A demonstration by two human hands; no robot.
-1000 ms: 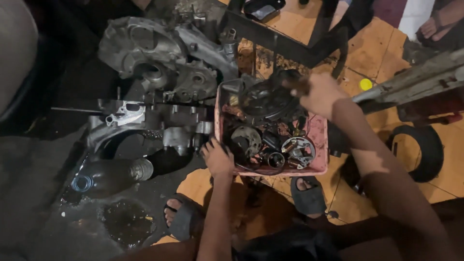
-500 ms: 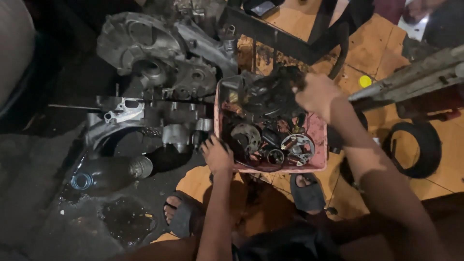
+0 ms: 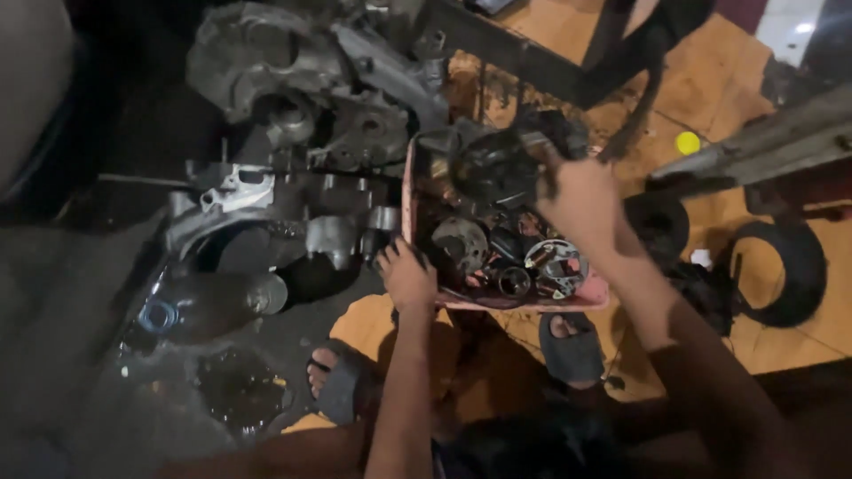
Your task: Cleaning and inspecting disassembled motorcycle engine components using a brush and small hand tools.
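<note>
A pink tray (image 3: 410,191) full of greasy engine parts sits on the floor in front of me. My left hand (image 3: 406,275) grips the tray's near left corner. My right hand (image 3: 579,197) is over the tray's far side, closed on a large dark engine part (image 3: 493,167) held above the other parts. A round stator plate (image 3: 554,266) and a gear-like disc (image 3: 460,241) lie in the tray below.
A grey engine casing (image 3: 293,106) lies left of the tray. A plastic bottle (image 3: 209,306) lies on the dark oily floor. My sandalled feet (image 3: 337,381) are below. A black metal frame (image 3: 568,80) and rubber rings (image 3: 781,266) are at the right.
My right hand has kept hold of the dark part over the tray's far side. My left hand stays on the tray corner. The view has shifted slightly.
</note>
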